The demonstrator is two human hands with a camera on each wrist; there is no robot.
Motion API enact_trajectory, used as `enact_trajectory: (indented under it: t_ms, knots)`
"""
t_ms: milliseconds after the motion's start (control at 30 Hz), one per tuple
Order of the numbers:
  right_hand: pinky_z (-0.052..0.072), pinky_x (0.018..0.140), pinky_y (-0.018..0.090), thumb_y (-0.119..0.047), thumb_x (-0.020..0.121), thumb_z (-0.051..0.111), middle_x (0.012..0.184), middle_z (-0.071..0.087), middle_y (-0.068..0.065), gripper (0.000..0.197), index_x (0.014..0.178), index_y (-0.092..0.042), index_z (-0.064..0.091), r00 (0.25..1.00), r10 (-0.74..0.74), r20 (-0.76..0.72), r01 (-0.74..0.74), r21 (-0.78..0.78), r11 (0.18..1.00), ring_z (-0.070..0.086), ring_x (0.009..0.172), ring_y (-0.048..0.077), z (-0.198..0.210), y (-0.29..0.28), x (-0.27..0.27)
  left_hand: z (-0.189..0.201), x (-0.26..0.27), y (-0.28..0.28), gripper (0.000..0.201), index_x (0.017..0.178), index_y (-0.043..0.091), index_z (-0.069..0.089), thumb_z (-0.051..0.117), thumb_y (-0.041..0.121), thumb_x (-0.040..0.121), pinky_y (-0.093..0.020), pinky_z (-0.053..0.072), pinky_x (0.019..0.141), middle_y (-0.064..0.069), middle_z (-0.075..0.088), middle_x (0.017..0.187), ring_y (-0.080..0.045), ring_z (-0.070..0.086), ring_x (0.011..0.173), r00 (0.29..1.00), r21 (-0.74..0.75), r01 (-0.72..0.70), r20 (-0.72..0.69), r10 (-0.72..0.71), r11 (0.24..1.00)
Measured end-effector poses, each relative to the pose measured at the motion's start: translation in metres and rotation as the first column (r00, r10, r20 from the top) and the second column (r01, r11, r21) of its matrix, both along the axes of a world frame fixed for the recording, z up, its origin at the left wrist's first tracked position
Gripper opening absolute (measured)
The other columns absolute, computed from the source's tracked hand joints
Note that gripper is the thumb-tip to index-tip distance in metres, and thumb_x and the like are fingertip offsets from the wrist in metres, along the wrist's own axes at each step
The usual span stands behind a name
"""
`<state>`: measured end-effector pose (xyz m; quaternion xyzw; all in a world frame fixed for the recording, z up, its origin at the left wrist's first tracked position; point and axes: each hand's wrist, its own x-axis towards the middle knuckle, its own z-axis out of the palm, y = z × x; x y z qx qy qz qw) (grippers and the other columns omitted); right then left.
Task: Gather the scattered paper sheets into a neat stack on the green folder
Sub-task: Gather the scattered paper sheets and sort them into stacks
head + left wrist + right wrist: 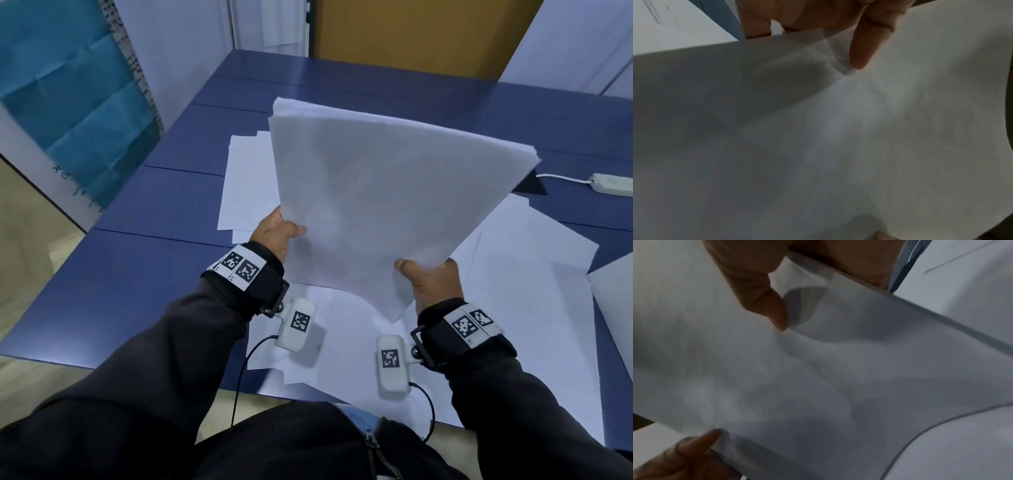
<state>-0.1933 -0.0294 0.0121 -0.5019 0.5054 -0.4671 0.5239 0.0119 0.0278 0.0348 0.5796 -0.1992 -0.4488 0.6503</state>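
A bundle of white paper sheets [387,192] is held up above the blue table [164,205], tilted away from me. My left hand [274,233] grips its lower left edge, thumb on top. My right hand [431,284] grips the lower right corner the same way. In the left wrist view the bundle [818,146] fills the frame with my left hand [818,24] at its edge; in the right wrist view my right hand [760,293] pinches the bundle [818,378]. Loose sheets [246,185] lie underneath on the table. No green folder shows.
More loose sheets [513,291] spread to the right and toward the near table edge. A white power strip [613,183] with its cable lies at the far right. A dark object [532,183] peeks out behind the bundle. Teal paper [68,89] hangs on the left wall.
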Motion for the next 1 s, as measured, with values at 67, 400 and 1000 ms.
enact_trajectory:
  t_ms: [67, 400, 1000]
  knots:
    - [0.051, 0.068, 0.017, 0.005, 0.072, 0.071, 0.077, 0.065, -0.002, 0.024, 0.079, -0.015, 0.061, 1.0, 0.013, -0.004, -0.013, -0.02, 1.0, 0.063, 0.069, 0.015, -0.001, -0.003, -0.002, -0.001, 0.002, 0.0, 0.043, 0.106, 0.007, 0.056, 0.036, -0.023, 0.082, -0.023, 0.043, 0.081, 0.0, 0.061, 0.075, -0.014, 0.055, 0.075, 1.0, -0.003, 0.002, 0.013, -0.002, 1.0]
    - [0.048, 0.058, 0.015, 0.01, 0.074, 0.067, 0.063, 0.061, -0.006, 0.029, 0.069, -0.017, 0.057, 0.999, 0.001, -0.049, 0.003, 0.079, 0.997, 0.059, 0.049, -0.001, -0.016, -0.008, 0.003, -0.023, 0.01, -0.007, 0.042, 0.081, 0.014, 0.056, 0.038, -0.024, 0.081, -0.022, 0.044, 0.074, 0.002, 0.064, 0.065, -0.015, 0.054, 0.072, 0.997, 0.04, 0.062, 0.053, -0.064, 0.997]
    - [0.051, 0.06, 0.032, -0.012, 0.076, 0.058, 0.074, 0.06, 0.009, 0.014, 0.085, -0.002, 0.061, 0.704, 0.654, -0.276, -0.504, 0.455, 0.734, 0.059, 0.066, 0.025, -0.055, 0.019, 0.076, -0.066, 0.106, 0.057, 0.037, 0.125, 0.009, 0.049, 0.044, -0.006, 0.091, -0.003, 0.038, 0.053, 0.001, 0.054, 0.1, -0.016, 0.048, 0.093, 0.949, 0.392, -0.13, 0.316, -0.001, 0.911]
